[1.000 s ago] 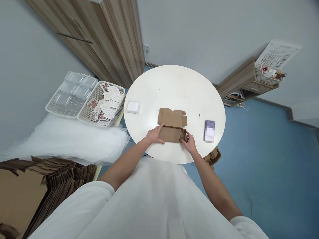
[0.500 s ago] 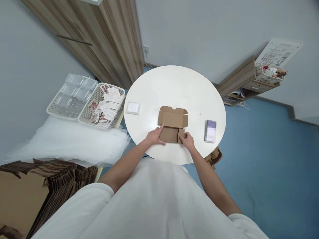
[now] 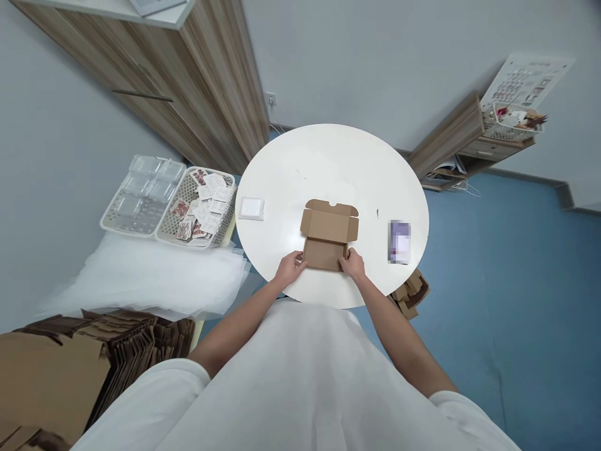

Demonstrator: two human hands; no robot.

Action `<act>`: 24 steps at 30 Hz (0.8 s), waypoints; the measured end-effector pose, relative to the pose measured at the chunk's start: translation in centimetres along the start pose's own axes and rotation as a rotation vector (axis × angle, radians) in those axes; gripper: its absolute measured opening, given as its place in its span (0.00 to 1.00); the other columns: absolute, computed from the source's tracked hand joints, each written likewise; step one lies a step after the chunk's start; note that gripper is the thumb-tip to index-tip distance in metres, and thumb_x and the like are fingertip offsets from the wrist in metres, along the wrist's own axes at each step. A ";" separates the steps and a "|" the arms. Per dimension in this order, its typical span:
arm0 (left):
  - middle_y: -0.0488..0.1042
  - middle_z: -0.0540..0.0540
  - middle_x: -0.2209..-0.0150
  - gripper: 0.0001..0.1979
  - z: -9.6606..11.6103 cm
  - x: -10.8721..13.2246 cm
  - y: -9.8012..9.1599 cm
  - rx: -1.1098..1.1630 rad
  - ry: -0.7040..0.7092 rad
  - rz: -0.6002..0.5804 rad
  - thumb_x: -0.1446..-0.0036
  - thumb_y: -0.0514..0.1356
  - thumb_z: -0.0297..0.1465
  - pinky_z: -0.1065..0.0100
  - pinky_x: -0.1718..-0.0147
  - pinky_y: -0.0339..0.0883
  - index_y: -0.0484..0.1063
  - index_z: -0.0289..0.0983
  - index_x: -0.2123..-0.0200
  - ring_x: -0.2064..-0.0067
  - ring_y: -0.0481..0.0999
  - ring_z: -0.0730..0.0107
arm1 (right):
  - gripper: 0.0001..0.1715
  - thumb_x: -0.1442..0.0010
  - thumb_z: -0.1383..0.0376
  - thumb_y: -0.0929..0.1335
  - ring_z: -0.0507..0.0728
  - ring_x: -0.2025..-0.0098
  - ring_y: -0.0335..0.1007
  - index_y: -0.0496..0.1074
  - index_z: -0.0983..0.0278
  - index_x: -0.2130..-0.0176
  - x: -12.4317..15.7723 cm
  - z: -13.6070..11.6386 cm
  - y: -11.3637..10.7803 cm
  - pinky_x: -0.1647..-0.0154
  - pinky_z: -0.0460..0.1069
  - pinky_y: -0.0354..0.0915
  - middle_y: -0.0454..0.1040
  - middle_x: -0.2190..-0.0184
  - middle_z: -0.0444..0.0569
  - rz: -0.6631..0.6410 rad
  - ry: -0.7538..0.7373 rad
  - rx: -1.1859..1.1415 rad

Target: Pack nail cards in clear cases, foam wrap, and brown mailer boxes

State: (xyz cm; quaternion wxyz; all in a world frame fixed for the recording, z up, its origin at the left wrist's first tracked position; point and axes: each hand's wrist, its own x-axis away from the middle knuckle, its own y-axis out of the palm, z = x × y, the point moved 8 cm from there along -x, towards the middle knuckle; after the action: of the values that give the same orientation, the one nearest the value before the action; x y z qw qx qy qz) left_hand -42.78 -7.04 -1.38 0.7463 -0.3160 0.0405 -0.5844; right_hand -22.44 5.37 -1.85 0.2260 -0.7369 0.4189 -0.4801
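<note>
A small brown cardboard mailer box (image 3: 327,241) lies on the round white table (image 3: 328,163), its lid flap spread flat on the far side. My left hand (image 3: 290,269) grips the box's near left corner with its fingers curled on the side wall. My right hand (image 3: 353,264) holds the near right corner in the same way, pressing the right side wall upright. Both forearms reach in from the near edge of the table.
A white square pad (image 3: 251,208) lies left on the table, a blurred purple card (image 3: 399,241) right. Two baskets (image 3: 169,199) with clear trays and packets stand at left. Flat cardboard blanks (image 3: 94,351) are stacked near left; more cardboard (image 3: 409,292) lies on the floor under the table's right edge.
The right side flap has been folded in and the box now sits squarer. My left hand slid from the box's left edge down to its near left corner.
</note>
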 end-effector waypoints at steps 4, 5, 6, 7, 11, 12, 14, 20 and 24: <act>0.73 0.45 0.62 0.16 0.2 0.0 -0.1 0.027 -0.006 0.019 0.49 0.57 0.33 0.65 0.64 0.67 0.67 0.37 0.56 0.68 0.72 0.70 | 0.07 0.52 0.64 0.63 0.53 0.73 0.63 0.57 0.60 0.71 0.3 0.0 -0.2 0.76 0.46 0.55 0.67 0.75 0.44 0.011 0.017 -0.011; 0.72 0.45 0.61 0.17 0.3 0.0 0.0 0.038 -0.008 0.022 0.49 0.57 0.33 0.65 0.64 0.67 0.66 0.37 0.54 0.67 0.73 0.70 | 0.07 0.52 0.63 0.63 0.54 0.73 0.63 0.59 0.60 0.70 0.5 0.2 -0.3 0.75 0.46 0.56 0.67 0.75 0.44 0.016 0.026 -0.029; 0.72 0.44 0.60 0.18 0.3 0.2 0.0 0.050 -0.014 0.029 0.49 0.57 0.33 0.65 0.64 0.68 0.65 0.37 0.53 0.66 0.73 0.70 | 0.09 0.51 0.60 0.64 0.54 0.72 0.64 0.60 0.60 0.68 0.8 0.3 -0.4 0.75 0.46 0.57 0.68 0.74 0.44 0.020 0.033 -0.057; 0.71 0.43 0.59 0.20 0.3 0.3 0.0 0.064 -0.026 0.038 0.49 0.57 0.34 0.66 0.64 0.68 0.64 0.36 0.52 0.65 0.72 0.69 | 0.12 0.50 0.58 0.64 0.54 0.72 0.65 0.61 0.61 0.66 1.1 0.6 -0.5 0.74 0.46 0.57 0.68 0.73 0.44 0.021 0.038 -0.097; 0.66 0.38 0.53 0.28 -0.1 1.4 0.1 0.108 -0.099 0.080 0.50 0.58 0.38 0.67 0.66 0.68 0.59 0.35 0.47 0.58 0.70 0.65 | 0.28 0.51 0.49 0.63 0.50 0.76 0.67 0.59 0.60 0.54 3.3 1.7 0.2 0.77 0.47 0.62 0.69 0.63 0.47 -0.046 0.042 -0.406; 0.65 0.38 0.51 0.30 -0.2 1.6 0.2 0.124 -0.112 0.079 0.51 0.59 0.39 0.66 0.66 0.67 0.58 0.36 0.46 0.57 0.70 0.64 | 0.30 0.51 0.48 0.63 0.49 0.77 0.67 0.58 0.59 0.52 3.8 1.9 0.6 0.78 0.47 0.63 0.67 0.59 0.49 -0.077 0.042 -0.505; 0.63 0.38 0.49 0.32 -0.2 2.0 0.4 0.169 -0.118 0.058 0.53 0.60 0.41 0.66 0.64 0.67 0.57 0.37 0.45 0.56 0.69 0.63 | 0.33 0.51 0.47 0.63 0.48 0.77 0.68 0.56 0.58 0.50 4.7 1.9 1.3 0.78 0.47 0.65 0.64 0.54 0.51 -0.130 0.029 -0.678; 0.60 0.38 0.46 0.35 0.9 0.9 1.4 0.315 -0.107 0.006 0.55 0.62 0.39 0.61 0.55 0.61 0.56 0.39 0.44 0.51 0.66 0.60 | 0.33 0.52 0.50 0.65 0.52 0.66 0.69 0.59 0.61 0.50 4.2 1.4 0.9 0.62 0.50 0.67 0.64 0.54 0.51 -0.095 -0.077 -0.821; 0.60 0.42 0.44 0.35 2.7 -0.6 1.9 0.374 -0.053 -0.022 0.55 0.62 0.37 0.60 0.50 0.56 0.55 0.41 0.44 0.47 0.63 0.58 | 0.35 0.52 0.52 0.66 0.53 0.62 0.68 0.57 0.61 0.47 2.8 1.2 0.1 0.57 0.52 0.65 0.62 0.51 0.52 -0.069 -0.131 -0.814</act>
State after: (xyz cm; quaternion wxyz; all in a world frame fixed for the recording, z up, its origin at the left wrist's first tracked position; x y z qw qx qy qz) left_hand -40.17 -5.16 -0.45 0.7865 -0.1872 -0.0920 -0.5813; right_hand -20.86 2.88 -1.02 -0.0739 -0.8089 0.5341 -0.2345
